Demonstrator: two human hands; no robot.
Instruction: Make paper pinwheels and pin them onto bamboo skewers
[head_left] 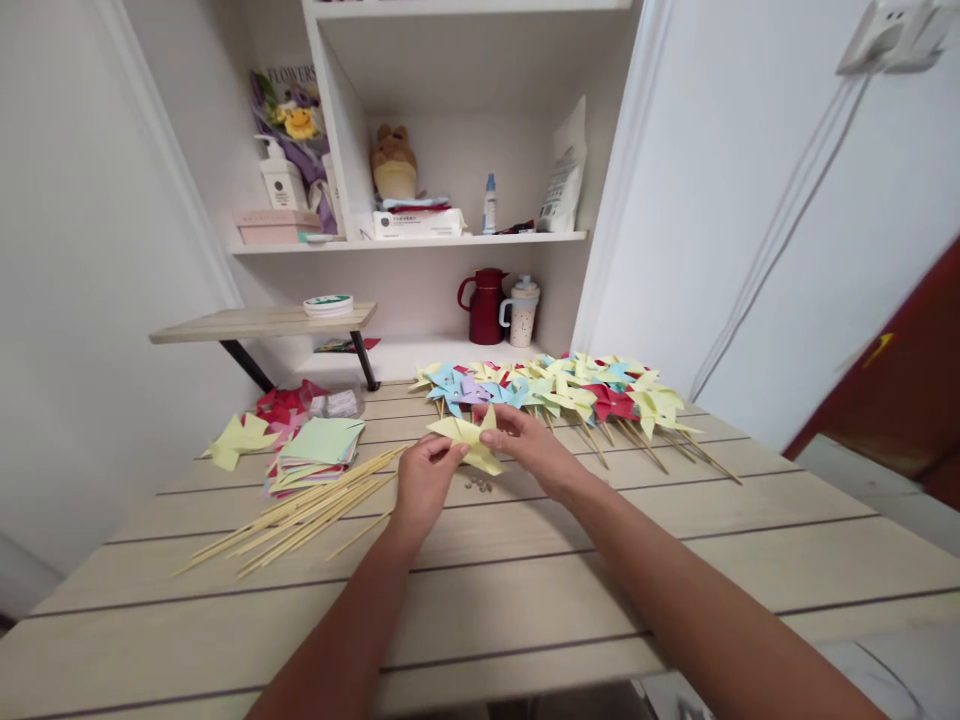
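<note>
A pale yellow paper pinwheel [475, 447] is held just above the table between my two hands. My left hand [429, 478] pinches its left side with thumb and forefinger. On the opposite side, my right hand [531, 447] grips it, the thumb lying on the paper and the other fingers partly behind it. Several small metal fasteners [478, 485] lie on the wood below the paper. Thin wooden sticks [315, 515] are spread to the left of my left hand. Finished pinwheels on sticks [570, 390] lie heaped beyond my right hand, in yellow, blue, red and purple.
Coloured paper squares [322, 442] are stacked at the left, beside a loose yellow pinwheel [240, 440] and a clear box [336, 403]. Behind stand a small raised shelf [262, 323], a red jug [487, 308] and a speckled cup [523, 312]. A cable [780, 240] hangs along the right wall.
</note>
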